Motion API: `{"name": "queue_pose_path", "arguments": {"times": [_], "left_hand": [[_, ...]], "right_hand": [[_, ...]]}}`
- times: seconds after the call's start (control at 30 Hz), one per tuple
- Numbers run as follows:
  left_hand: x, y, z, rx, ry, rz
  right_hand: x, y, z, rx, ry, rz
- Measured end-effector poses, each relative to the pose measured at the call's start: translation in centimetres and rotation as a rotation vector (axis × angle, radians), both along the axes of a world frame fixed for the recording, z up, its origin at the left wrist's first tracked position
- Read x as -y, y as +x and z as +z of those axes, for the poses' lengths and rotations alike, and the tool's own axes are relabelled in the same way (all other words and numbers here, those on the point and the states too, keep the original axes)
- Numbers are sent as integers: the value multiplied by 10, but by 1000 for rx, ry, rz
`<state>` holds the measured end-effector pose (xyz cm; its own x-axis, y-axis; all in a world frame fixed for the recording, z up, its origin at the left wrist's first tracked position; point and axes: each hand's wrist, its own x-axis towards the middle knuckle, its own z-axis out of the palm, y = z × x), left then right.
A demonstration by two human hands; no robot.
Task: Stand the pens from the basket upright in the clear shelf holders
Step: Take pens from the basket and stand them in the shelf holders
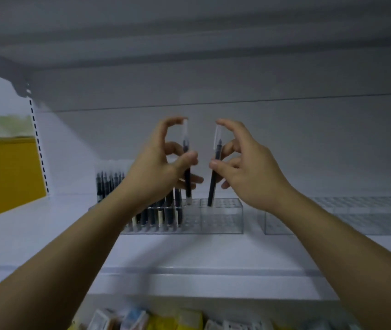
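My left hand [163,163] pinches a dark pen [187,177] with a clear cap, held upright, its lower end at the top of the clear holder [223,217]. My right hand [244,163] pinches a second dark pen [214,177], slightly tilted, whose lower tip touches the holder's holed top. Several dark pens [156,213] stand upright in the holder's left half, partly hidden behind my left forearm. The holder's right half holds no pens. The basket is out of view.
A second clear holder [346,217] with no pens sits to the right on the same white shelf [47,234]. Another shelf overhangs above. A yellow panel [4,177] is at the left. Small packaged goods [156,320] lie on the lower shelf.
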<state>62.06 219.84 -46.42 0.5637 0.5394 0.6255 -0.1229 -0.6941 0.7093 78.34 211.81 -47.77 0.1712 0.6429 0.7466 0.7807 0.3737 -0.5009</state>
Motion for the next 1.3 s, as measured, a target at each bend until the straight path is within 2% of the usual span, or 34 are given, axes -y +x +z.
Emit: {"name": "queue_pose_path", "arguments": {"times": [0.13, 0.2, 0.4, 0.53, 0.63, 0.9, 1.03, 1.1, 1.3], "left_hand": [[-21, 18, 14, 114, 60, 121], [-32, 26, 18, 117, 158, 222], [-50, 41, 17, -8, 321, 336], [-56, 43, 8, -72, 352, 377], [-56, 42, 7, -84, 334, 389], [-55, 38, 11, -83, 331, 413], [-59, 40, 13, -121, 353, 443], [-61, 42, 13, -139, 357, 465], [-64, 39, 14, -166, 363, 482]], "right_hand": [[-35, 9, 6, 11, 48, 5], [-51, 14, 9, 4, 62, 22], [-81, 27, 4, -135, 68, 96], [-83, 40, -4, -283, 131, 144], [-82, 41, -11, -324, 140, 172], [-81, 32, -14, -159, 183, 110], [-81, 32, -12, -185, 256, 67], [-82, 32, -15, -195, 228, 61], [-86, 24, -34, -54, 103, 86]]}}
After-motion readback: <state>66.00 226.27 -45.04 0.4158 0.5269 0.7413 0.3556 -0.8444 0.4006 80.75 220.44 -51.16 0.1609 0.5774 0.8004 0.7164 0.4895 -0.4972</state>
